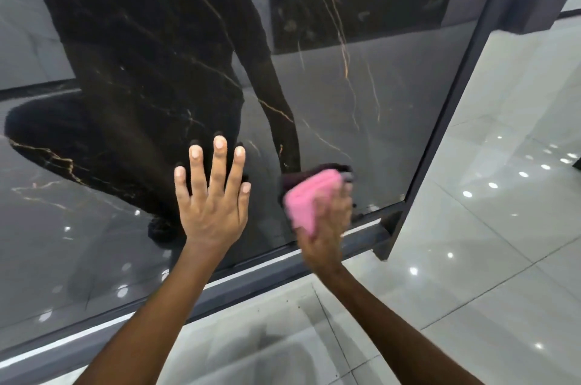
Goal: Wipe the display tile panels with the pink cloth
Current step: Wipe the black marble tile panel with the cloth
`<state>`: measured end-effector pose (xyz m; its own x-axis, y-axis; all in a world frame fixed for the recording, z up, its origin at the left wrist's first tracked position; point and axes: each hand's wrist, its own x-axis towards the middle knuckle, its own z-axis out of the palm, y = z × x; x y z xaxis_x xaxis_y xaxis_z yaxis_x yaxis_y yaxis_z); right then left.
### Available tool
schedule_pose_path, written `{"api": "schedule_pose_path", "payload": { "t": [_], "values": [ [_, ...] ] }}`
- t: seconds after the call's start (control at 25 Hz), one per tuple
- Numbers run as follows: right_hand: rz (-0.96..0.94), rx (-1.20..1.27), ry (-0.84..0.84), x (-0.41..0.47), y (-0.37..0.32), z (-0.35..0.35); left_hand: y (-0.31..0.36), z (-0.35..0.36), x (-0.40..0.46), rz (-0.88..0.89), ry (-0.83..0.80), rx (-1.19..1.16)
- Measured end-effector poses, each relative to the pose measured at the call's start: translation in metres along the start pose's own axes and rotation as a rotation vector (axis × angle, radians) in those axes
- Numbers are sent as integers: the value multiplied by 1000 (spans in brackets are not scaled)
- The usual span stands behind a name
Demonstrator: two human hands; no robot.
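A glossy black display tile panel [361, 120] with gold veins stands upright in a dark metal frame and fills most of the view. My left hand [212, 199] lies flat against its lower part, fingers straight and spread. To the right, my right hand [327, 221] grips a folded pink cloth [306, 199] and presses it against the panel near its lower right corner. The hand and cloth look blurred. The panel mirrors a crouching person and both hands.
The dark frame's upright post [440, 145] runs down the panel's right edge, and its bottom rail [251, 277] sits just above the floor. A shiny pale tiled floor [487, 243] with light spots spreads to the right and in front.
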<state>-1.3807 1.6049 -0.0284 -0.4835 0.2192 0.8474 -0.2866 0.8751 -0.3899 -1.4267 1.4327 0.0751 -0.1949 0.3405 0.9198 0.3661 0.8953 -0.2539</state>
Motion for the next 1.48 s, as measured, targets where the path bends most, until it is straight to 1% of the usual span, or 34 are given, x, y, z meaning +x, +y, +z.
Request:
{"api": "schedule_pose_path", "payload": {
  "t": [0.04, 0.08, 0.12, 0.16, 0.2, 0.24, 0.32, 0.36, 0.44, 0.48, 0.52, 0.56, 0.72, 0.8, 0.88, 0.96, 1.04, 1.12, 1.16, 1.24, 1.28, 1.32, 1.36, 1.4, 1.44, 1.48],
  "values": [
    [-272, -88, -60, 14, -8, 0, -1, -1, -2, -5, 3, -20],
    [-468, -148, -51, 35, -1, -6, -1, -2, -2, -8, 4, -41],
    [-545, -165, 14, 59, 10, -15, -1, -2, -2, -8, 9, -54],
    [-503, -152, 103, 77, 28, -26, 0, -1, -1, -6, 14, -51],
    [-360, -114, 202, 89, 47, -35, 0, 0, 0, -5, 17, -33],
    [-158, -68, 294, 91, 66, -43, 1, 1, 1, -8, 15, -17],
    [297, 11, 416, 68, 89, -48, 2, 2, -1, -13, 7, -9],
    [505, 41, 462, 53, 90, -44, 3, 1, -3, -12, 4, -7],
    [883, 160, 538, 33, 72, -34, 3, 1, -5, -14, 1, 2],
    [1025, 228, 544, 30, 57, -29, 4, 2, -5, -9, 5, 10],
    [1110, 259, 523, 31, 39, -25, 4, 4, -4, -5, 6, 21],
    [1157, 259, 496, 29, 23, -19, 3, 5, -4, -5, 5, 26],
    [1246, 355, 384, 20, -35, -5, 1, 7, -9, 11, -13, 36],
    [1319, 345, 285, 15, -57, -11, 0, 4, -10, 32, -45, 32],
    [1392, 318, 152, 13, -69, -29, 0, 0, -14, 29, -94, -12],
    [1445, 270, 20, 21, -70, -53, 1, -5, -13, 16, -167, -79],
    [1468, 193, -90, 37, -74, -76, 0, -12, -5, -25, -275, -179],
    [1447, 134, -193, 57, -90, -100, 2, -30, 1, -44, -424, -235],
    [1434, 120, -252, 67, -101, -112, 4, -43, 3, -57, -527, -260],
    [1434, 107, -339, 91, -128, -142, 3, -81, 19, -176, -763, -389],
    [1434, 97, -361, 103, -143, -158, 2, -106, 33, -280, -876, -469],
    [1435, 89, -366, 116, -160, -175, 2, -131, 53, -424, -960, -549],
    [1435, 77, -362, 139, -178, -196, -6, -154, 86, -608, -1018, -646],
    [1431, 76, -365, 165, -199, -216, -16, -174, 121, -785, -1042, -741],
    [1424, 83, -378, 192, -222, -236, -26, -198, 158, -925, -1057, -836],
    [1418, 90, -399, 216, -247, -255, -35, -224, 193, -1019, -1056, -922]
  ]
}}
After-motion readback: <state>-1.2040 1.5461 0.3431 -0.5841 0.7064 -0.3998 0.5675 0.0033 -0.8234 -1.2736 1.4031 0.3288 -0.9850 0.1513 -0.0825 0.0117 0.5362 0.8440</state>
